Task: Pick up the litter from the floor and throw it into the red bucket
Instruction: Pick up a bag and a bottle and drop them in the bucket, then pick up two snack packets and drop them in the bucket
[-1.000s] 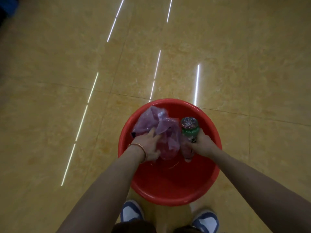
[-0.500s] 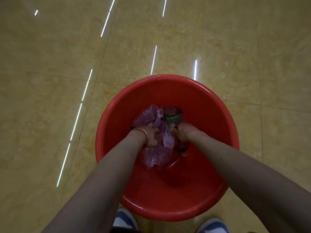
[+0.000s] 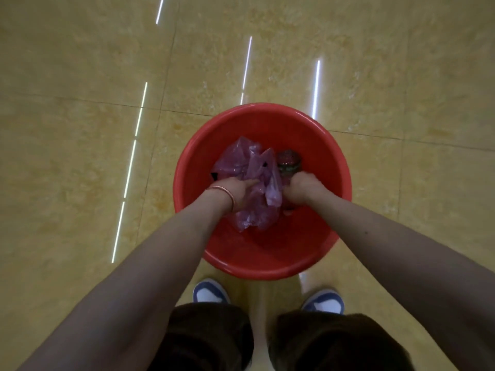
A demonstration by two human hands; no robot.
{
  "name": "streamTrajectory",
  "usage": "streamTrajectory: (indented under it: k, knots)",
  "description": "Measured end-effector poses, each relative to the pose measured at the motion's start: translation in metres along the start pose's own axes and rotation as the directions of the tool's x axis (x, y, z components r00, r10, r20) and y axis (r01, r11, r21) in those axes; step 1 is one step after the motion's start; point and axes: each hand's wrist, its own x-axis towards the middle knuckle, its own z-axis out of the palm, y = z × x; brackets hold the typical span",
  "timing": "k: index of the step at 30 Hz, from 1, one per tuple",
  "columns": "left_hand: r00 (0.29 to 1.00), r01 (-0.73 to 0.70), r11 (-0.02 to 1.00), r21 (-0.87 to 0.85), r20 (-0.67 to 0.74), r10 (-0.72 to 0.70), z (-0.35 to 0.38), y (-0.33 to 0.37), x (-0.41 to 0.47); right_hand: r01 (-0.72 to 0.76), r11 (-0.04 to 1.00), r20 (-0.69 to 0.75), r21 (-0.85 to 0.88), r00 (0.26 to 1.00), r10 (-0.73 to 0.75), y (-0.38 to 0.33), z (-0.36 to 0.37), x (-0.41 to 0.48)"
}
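**A:** What does the head camera show?

**B:** Both your hands are down inside the red bucket [image 3: 263, 106]. Your left hand [image 3: 238, 191] holds the purple bag [image 3: 250, 167]. One finger lies on top and the rest are tucked into the folds. Your right hand [image 3: 302, 187] is curled tight round the bottle [image 3: 288, 159], and the bottle's top pokes out past your fist.

**A:** So where is the litter?

**B:** The bag and the bottle are both inside the bucket walls, touching each other. You have not let go yet.

**A:** What could go wrong?

**B:** The bag is thin and floppy. I think it could stick to your fingers and come back out when you lift your hand. It also drapes against the bottle, so pulling one could drag the other. If you let the bottle fall on its side, it may roll and bump the wall. Your shoes [image 3: 210, 291] stand just beside the near rim, so a small kick could push the bucket.

**A:** What can't you see?

**B:** The bag hides the bucket's bottom, so I cannot tell if anything rests there. Your left arm covers part of the rim. The bottle's label is too dark to read. I only see the floor [image 3: 80, 129] near the bucket, so there may be more litter somewhere else.
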Motion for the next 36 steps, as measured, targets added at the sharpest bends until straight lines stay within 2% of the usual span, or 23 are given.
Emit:
streamTrajectory:
  k: [4, 7, 10, 13, 17, 22, 25, 28, 33, 36]
  knots:
    - [0.997, -0.006, 0.999, -0.036, -0.083, 0.003, -0.053, 0.03, -0.063, 0.033, 0.992, -0.07, 0.124, 0.997, -0.025, -0.008, -0.052, -0.07]
    - [0.978, -0.054, 0.989, -0.139, -0.208, 0.024, -0.098, 0.062, -0.111, 0.16, 0.96, -0.129, 0.231, 0.983, -0.133, -0.011, -0.105, -0.134]
    - [0.939, -0.156, 0.971, -0.183, -0.333, 0.088, -0.151, 0.099, -0.16, 0.29, 0.88, -0.237, 0.377, 0.948, -0.211, -0.005, -0.164, -0.205]
    - [0.882, -0.279, 0.944, -0.174, -0.434, 0.181, -0.213, 0.143, -0.214, 0.35, 0.811, -0.36, 0.47, 0.914, -0.186, 0.009, -0.221, -0.276]
    - [0.787, -0.444, 0.884, -0.147, -0.536, 0.306, -0.3, 0.205, -0.286, 0.398, 0.714, -0.527, 0.576, 0.848, -0.047, 0.027, -0.293, -0.37]
    - [0.653, -0.638, 0.768, -0.059, -0.571, 0.498, -0.386, 0.275, -0.378, 0.49, 0.643, -0.703, 0.589, 0.703, 0.107, 0.038, -0.357, -0.488]
    - [0.594, -0.738, 0.672, -0.062, -0.534, 0.602, -0.415, 0.31, -0.437, 0.563, 0.599, -0.785, 0.569, 0.588, 0.193, 0.042, -0.372, -0.566]
    - [0.531, -0.805, 0.592, -0.032, -0.482, 0.697, -0.426, 0.345, -0.489, 0.587, 0.599, -0.827, 0.544, 0.494, 0.268, 0.052, -0.371, -0.636]
    - [0.308, -0.903, 0.406, 0.14, -0.447, 0.84, -0.406, 0.416, -0.551, 0.539, 0.634, -0.832, 0.554, 0.33, 0.446, 0.105, -0.34, -0.737]
    - [0.184, -0.923, 0.29, 0.254, -0.37, 0.91, -0.377, 0.464, -0.578, 0.515, 0.623, -0.798, 0.588, 0.246, 0.55, 0.151, -0.307, -0.788]
